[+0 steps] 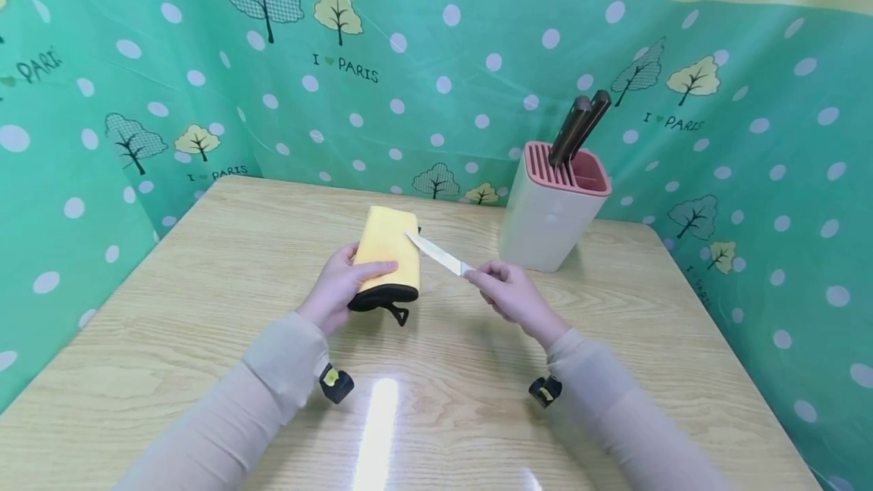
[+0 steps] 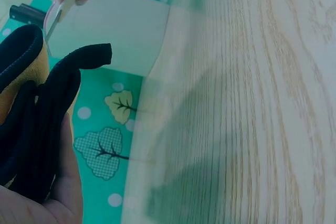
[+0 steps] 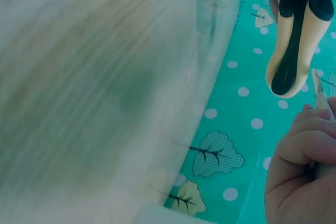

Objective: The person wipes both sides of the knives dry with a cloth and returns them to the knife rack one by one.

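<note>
My left hand [image 1: 334,290] grips a folded yellow cloth [image 1: 389,237] with black trim, its thumb lying across the front face. A black loop dangles from the cloth's lower end; in the left wrist view, the black edging [image 2: 58,82] shows in folds above the palm [image 2: 60,205]. Between the fingers of my right hand [image 1: 514,295] is the pale handle of a small knife [image 1: 439,254]. Its blade points up and left, with the tip at the cloth's right side; whether they touch I cannot tell. The right wrist view shows curled fingers [image 3: 302,156] around the handle, below the cloth [image 3: 315,40].
A white knife block [image 1: 546,211] with a pink slotted top stands at the back right, holding two dark-handled knives [image 1: 580,127]. The wooden table [image 1: 204,301] bears a bright light reflection near its front. Behind hangs a green dotted curtain [image 1: 423,104] with printed trees.
</note>
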`<state>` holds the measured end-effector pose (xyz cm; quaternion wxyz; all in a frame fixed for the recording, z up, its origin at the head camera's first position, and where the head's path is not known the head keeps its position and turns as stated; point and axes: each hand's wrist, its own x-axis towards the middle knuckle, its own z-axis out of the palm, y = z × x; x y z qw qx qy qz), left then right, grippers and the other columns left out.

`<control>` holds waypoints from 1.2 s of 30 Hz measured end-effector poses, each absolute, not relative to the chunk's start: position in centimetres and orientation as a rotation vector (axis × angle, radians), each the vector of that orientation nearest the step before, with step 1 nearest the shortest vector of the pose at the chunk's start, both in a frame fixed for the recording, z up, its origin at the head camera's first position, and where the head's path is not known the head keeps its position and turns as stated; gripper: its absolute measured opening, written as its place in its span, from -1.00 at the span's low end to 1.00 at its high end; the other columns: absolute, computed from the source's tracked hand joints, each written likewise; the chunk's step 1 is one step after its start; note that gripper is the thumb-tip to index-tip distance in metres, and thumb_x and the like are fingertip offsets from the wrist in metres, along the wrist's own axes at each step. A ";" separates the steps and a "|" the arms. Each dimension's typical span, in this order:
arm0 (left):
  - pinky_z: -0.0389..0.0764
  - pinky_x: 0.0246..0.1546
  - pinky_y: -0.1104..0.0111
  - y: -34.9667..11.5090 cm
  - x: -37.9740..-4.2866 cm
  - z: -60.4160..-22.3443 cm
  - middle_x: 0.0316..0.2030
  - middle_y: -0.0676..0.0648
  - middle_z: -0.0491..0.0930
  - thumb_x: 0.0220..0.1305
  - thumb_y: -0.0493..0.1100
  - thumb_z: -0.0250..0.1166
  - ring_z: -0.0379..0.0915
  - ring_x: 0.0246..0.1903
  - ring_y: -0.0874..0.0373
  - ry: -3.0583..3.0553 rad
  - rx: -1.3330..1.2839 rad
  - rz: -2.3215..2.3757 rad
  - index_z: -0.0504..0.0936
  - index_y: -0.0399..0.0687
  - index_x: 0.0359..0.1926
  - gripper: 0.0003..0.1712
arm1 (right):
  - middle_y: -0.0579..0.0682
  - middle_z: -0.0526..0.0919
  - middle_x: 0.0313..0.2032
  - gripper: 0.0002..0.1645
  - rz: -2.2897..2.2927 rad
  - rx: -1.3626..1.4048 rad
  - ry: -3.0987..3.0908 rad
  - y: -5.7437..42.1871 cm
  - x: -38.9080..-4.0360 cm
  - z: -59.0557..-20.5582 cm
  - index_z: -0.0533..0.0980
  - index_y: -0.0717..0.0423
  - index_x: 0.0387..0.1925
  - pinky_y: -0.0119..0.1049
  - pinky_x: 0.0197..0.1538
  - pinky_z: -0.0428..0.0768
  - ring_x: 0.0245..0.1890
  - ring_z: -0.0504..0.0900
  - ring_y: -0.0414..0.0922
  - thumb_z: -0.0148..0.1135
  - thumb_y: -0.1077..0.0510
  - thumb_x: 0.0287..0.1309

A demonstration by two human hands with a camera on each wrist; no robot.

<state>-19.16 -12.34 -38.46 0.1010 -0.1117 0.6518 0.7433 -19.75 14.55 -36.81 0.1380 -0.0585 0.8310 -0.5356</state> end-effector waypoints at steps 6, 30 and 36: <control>0.66 -0.24 0.43 -12.2 -19.1 -38.6 -0.05 -0.06 0.60 0.14 -0.15 0.46 0.66 -0.31 0.25 1.927 -0.328 2.194 0.16 -0.10 0.43 -0.09 | -0.13 0.36 -0.63 -0.60 -1.443 -0.233 2.491 15.6 -20.1 -35.3 0.52 0.23 -0.19 -0.42 -0.62 0.21 -0.69 0.22 -0.25 0.18 -0.08 0.34; 0.67 -0.26 0.42 -12.0 -18.8 -38.9 -0.15 -0.02 0.65 0.14 -0.14 0.46 0.67 -0.32 0.25 1.898 -0.304 2.197 0.19 -0.11 0.41 -0.10 | -0.05 0.46 -0.52 -0.64 -0.846 -0.500 2.876 20.5 -20.9 -26.6 0.60 0.21 -0.19 -0.33 -0.45 0.38 -0.49 0.36 -0.13 0.19 -0.03 0.33; 0.67 -0.27 0.41 -12.0 -18.7 -39.0 -0.18 0.00 0.65 0.15 -0.16 0.45 0.68 -0.34 0.24 1.881 -0.291 2.215 0.18 -0.11 0.42 -0.11 | -0.01 0.51 -0.42 -0.62 -0.677 -0.500 2.932 22.0 -21.2 -23.5 0.59 0.11 -0.13 -0.29 -0.40 0.40 -0.43 0.39 -0.10 0.16 -0.12 0.35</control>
